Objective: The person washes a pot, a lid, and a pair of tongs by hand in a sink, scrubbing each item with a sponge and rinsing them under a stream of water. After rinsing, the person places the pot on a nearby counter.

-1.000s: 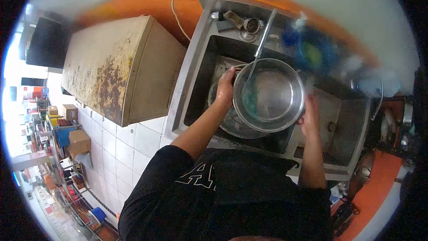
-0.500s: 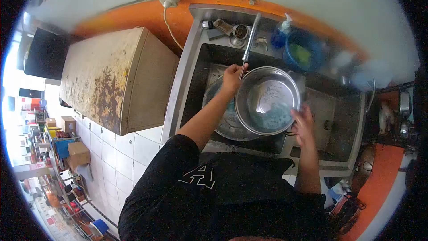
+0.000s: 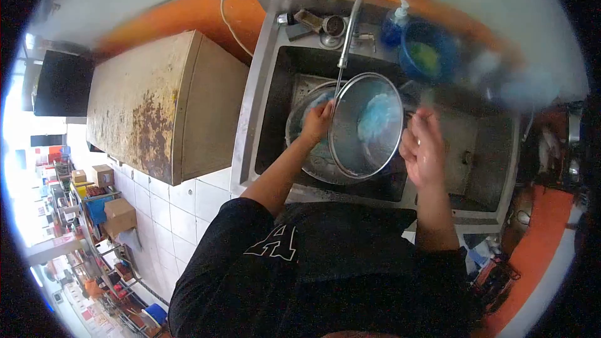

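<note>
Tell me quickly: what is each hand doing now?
Left hand: closed on the rim of the steel bowl.
Right hand: on the bowl's other side; grip cannot be told.

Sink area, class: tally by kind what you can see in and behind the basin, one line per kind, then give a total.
Steel bowls: 2, one tilted between the left hand and right hand, one larger beneath it
Blue sponge: 1
Soap pump bottle: 1
Blue tub: 1
Tap: 1
Total: 6
</note>
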The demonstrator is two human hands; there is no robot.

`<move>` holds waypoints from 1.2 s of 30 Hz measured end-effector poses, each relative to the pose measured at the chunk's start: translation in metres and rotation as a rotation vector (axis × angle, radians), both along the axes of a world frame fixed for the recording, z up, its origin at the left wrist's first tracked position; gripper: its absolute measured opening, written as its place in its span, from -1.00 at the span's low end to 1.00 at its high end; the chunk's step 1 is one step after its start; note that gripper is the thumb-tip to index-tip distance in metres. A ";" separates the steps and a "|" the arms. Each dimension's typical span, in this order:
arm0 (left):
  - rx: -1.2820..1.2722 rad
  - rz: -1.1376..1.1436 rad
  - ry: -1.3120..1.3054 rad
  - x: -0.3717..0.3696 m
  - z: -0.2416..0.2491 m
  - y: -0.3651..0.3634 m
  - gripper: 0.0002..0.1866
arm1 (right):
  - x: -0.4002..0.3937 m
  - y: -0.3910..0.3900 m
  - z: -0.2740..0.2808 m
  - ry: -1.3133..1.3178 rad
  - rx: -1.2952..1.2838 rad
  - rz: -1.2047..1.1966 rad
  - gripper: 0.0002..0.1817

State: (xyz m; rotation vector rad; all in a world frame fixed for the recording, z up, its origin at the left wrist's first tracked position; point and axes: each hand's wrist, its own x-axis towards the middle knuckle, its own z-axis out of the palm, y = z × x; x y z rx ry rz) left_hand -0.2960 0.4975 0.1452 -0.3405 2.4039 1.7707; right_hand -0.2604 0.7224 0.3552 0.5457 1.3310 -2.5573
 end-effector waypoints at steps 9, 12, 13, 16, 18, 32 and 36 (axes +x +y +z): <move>0.006 0.009 -0.324 0.006 0.022 -0.018 -0.44 | -0.013 -0.019 -0.007 0.029 0.039 0.072 -0.86; 0.081 -0.201 -0.331 -0.002 0.000 -0.034 -0.59 | -0.028 -0.010 -0.026 0.093 0.205 0.065 -0.86; 0.137 -0.205 -0.439 -0.004 -0.002 -0.039 -0.71 | -0.034 -0.004 -0.033 0.154 0.328 0.076 -0.84; 0.509 -0.036 -0.408 0.009 0.026 -0.047 -0.73 | -0.048 0.006 -0.038 0.127 0.460 0.049 -0.83; 0.675 0.045 -0.406 0.018 0.044 -0.058 -0.76 | -0.056 0.019 -0.067 0.132 0.623 0.063 -0.79; 0.048 0.093 -0.262 0.041 0.133 -0.086 -0.66 | -0.087 -0.042 -0.149 0.247 0.670 0.165 -0.53; 0.339 0.338 -0.394 0.041 0.169 -0.065 -0.80 | -0.133 -0.066 -0.143 0.502 0.636 0.152 -0.48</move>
